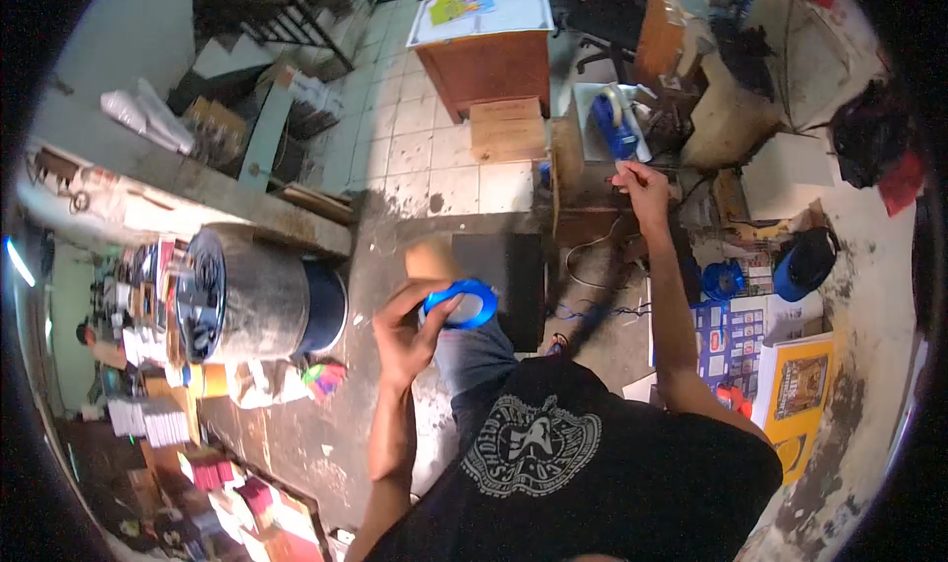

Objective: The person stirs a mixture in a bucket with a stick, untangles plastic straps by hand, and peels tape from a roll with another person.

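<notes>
A blue ring-shaped roll [460, 304], which looks like tape, is pinched between the thumb and fingers of my left hand [408, 327]. My right hand [644, 189] is raised at the upper right with its fingers pressed together. What they hold, if anything, is too small to tell. Just beyond those fingertips, a blue tape dispenser [614, 127] with a pale roll lies on a small white-topped stand.
A wooden desk [484, 71] with a white top stands ahead, a cardboard box [507, 130] against it. At left are a large drum [259, 292] and stacked papers [148, 421]. A blue spool [722, 281] and a yellow poster [800, 394] are at right.
</notes>
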### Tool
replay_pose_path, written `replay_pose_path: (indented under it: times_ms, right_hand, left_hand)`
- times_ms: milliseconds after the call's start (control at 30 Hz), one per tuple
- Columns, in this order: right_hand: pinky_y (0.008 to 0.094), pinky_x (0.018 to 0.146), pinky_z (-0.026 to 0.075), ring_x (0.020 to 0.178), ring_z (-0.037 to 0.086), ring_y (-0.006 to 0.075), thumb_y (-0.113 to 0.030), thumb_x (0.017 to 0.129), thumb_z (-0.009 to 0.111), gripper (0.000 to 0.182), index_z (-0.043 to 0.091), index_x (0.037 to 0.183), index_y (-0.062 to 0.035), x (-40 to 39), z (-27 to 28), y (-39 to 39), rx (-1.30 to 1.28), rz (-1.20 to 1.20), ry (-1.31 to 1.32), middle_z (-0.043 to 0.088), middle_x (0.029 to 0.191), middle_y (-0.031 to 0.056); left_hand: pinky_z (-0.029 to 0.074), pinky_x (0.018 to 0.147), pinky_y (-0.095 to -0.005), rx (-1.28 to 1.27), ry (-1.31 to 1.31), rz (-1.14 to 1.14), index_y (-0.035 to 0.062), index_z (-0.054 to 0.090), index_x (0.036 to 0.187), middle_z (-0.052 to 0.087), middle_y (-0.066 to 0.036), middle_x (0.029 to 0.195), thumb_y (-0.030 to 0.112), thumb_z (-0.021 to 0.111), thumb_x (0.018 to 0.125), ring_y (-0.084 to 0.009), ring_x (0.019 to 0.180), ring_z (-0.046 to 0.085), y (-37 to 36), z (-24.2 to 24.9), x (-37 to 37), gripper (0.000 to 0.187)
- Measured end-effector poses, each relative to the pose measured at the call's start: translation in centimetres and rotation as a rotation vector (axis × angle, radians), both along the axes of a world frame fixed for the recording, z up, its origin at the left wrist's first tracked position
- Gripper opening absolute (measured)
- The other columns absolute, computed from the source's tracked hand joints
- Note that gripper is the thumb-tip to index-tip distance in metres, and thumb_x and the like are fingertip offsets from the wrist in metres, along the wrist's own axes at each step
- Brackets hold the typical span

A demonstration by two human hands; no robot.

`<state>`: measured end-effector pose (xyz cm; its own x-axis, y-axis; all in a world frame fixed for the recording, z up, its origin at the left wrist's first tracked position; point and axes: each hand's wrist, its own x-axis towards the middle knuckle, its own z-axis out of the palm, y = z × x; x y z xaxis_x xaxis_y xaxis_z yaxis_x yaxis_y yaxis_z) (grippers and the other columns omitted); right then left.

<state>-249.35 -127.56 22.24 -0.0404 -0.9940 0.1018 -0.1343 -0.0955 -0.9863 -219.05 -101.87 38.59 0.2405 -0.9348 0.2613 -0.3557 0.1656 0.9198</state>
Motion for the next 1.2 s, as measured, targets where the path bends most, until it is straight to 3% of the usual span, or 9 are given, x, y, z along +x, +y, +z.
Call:
replay_pose_path:
  times_ms: [133,200,267,433,700,800,933,1000,1200]
  right_hand:
    - [0.0224,0.068,0.048,0.073,0.062,0.0092,-0.008,0.088,0.061,0.061,0.032,0.141,-0.0061,3.5,15.0,8.6,-0.043,0.528,-0.121,0.066,0.078,0.0056]
    - [0.0224,0.071,0.046,0.075,0.06,0.0097,-0.006,0.088,0.059,0.069,0.021,0.145,-0.0069,3.9,18.8,10.8,0.035,0.833,-0.235,0.063,0.08,0.0063]
    - [0.023,0.07,0.045,0.073,0.055,0.009,-0.004,0.088,0.059,0.069,0.021,0.145,-0.0063,4.8,21.0,12.2,-0.011,1.095,-0.336,0.058,0.08,0.0044]
    - [0.0209,0.066,0.045,0.072,0.055,0.0091,0.0,0.087,0.056,0.068,0.02,0.145,-0.0042,7.5,24.5,14.1,0.015,1.249,-0.256,0.056,0.078,0.0044]
    - [0.0219,0.069,0.043,0.072,0.052,0.0089,-0.007,0.087,0.06,0.072,0.018,0.145,-0.0027,10.3,23.5,13.7,0.007,1.292,-0.416,0.053,0.076,0.0028]
    - [0.0272,0.079,0.045,0.081,0.055,0.0126,-0.005,0.082,0.066,0.079,0.018,0.144,-0.0018,11.2,22.3,13.9,-0.206,1.159,-0.328,0.056,0.081,0.0046]
    - [0.0409,0.095,0.041,0.102,0.059,0.0247,-0.004,0.07,0.077,0.092,0.021,0.142,-0.0003,11.9,20.7,15.4,-0.812,0.85,-0.249,0.064,0.096,0.0119]
    - [0.0413,0.094,0.041,0.103,0.06,0.0282,-0.006,0.069,0.078,0.093,0.021,0.142,0.0002,11.8,20.2,16.1,-1.046,0.746,-0.129,0.068,0.095,0.0115]
    - [0.0396,0.088,0.039,0.102,0.062,0.028,-0.01,0.069,0.079,0.089,0.026,0.14,0.0004,11.4,20.4,16.5,-1.133,0.672,-0.049,0.07,0.094,0.0082]
  left_hand:
    - [0.048,0.073,-0.0257,-0.165,-0.137,-0.092,-0.0041,0.066,0.091,0.066,-0.011,0.088,-0.008,0.068,0.074,-0.0164,0.08,0.062,-1.1,1.0,0.1,0.018]
    - [0.048,0.073,-0.0265,-0.231,-0.226,-0.122,-0.0033,0.067,0.09,0.067,-0.012,0.088,-0.008,0.068,0.073,-0.0183,0.079,0.063,-0.9,1.8,0.0,0.018]
    - [0.049,0.072,-0.0273,-0.288,-0.287,-0.148,-0.0025,0.067,0.089,0.067,-0.013,0.088,-0.008,0.068,0.072,-0.02,0.079,0.063,-0.8,2.7,-0.1,0.018]
    - [0.051,0.07,-0.0275,-0.336,-0.311,-0.13,-0.0002,0.069,0.093,0.067,-0.012,0.087,-0.006,0.068,0.072,-0.0206,0.079,0.065,-0.3,3.7,0.0,0.022]
    - [0.05,0.07,-0.0274,-0.339,-0.289,-0.108,-0.0005,0.069,0.098,0.066,-0.012,0.088,-0.005,0.067,0.073,-0.0198,0.077,0.064,1.0,4.0,0.2,0.026]
    - [0.05,0.069,-0.0272,-0.357,-0.314,-0.091,-0.0006,0.069,0.099,0.066,-0.013,0.088,-0.005,0.067,0.073,-0.0195,0.077,0.063,1.6,4.4,0.3,0.026]
    - [0.049,0.068,-0.0266,-0.373,-0.313,-0.076,-0.001,0.069,0.098,0.066,-0.013,0.088,-0.004,0.068,0.073,-0.0186,0.076,0.063,1.8,4.5,0.2,0.025]
    - [0.049,0.067,-0.026,-0.364,-0.281,-0.073,-0.0014,0.069,0.098,0.066,-0.013,0.088,-0.004,0.068,0.074,-0.0178,0.076,0.063,1.8,4.4,-0.1,0.024]
    - [0.049,0.065,-0.0243,-0.378,-0.244,-0.056,-0.0021,0.068,0.097,0.067,-0.013,0.088,-0.003,0.07,0.073,-0.0158,0.075,0.062,2.1,4.7,-0.9,0.024]
